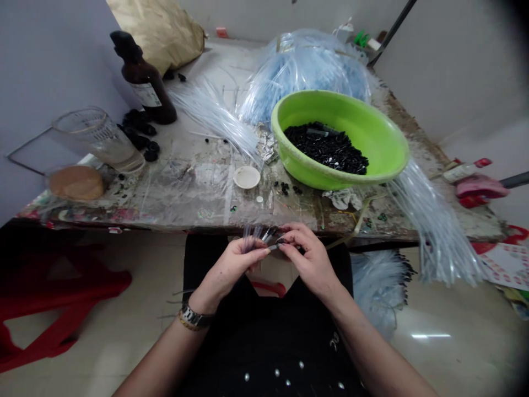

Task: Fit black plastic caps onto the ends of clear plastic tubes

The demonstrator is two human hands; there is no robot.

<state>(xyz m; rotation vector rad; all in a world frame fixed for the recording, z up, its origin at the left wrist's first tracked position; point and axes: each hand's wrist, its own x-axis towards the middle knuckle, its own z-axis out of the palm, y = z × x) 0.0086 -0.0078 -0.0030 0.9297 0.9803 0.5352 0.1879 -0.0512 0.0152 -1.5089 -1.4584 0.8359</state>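
My left hand [231, 266] is closed around several thin clear plastic tubes [250, 242], some with dark ends, above my lap by the table's front edge. One tube end sticks out between its thumb and finger towards the other hand. My right hand [311, 258] pinches small black plastic pieces at that tube end; its fingers partly hide them. Beyond the hands, a green basin [295, 170] holds a heap of similar black pieces [326, 150]. A few loose black pieces [285, 188] lie on the table in front of the basin.
A big bundle of clear tubes [309, 66] stands behind the basin; looser tubes [219, 116] lie left of it, and others [438, 226] hang over the right edge. A brown bottle [151, 91], a glass [105, 143] and a white lid [247, 177] stand left. A red stool [61, 298] is below.
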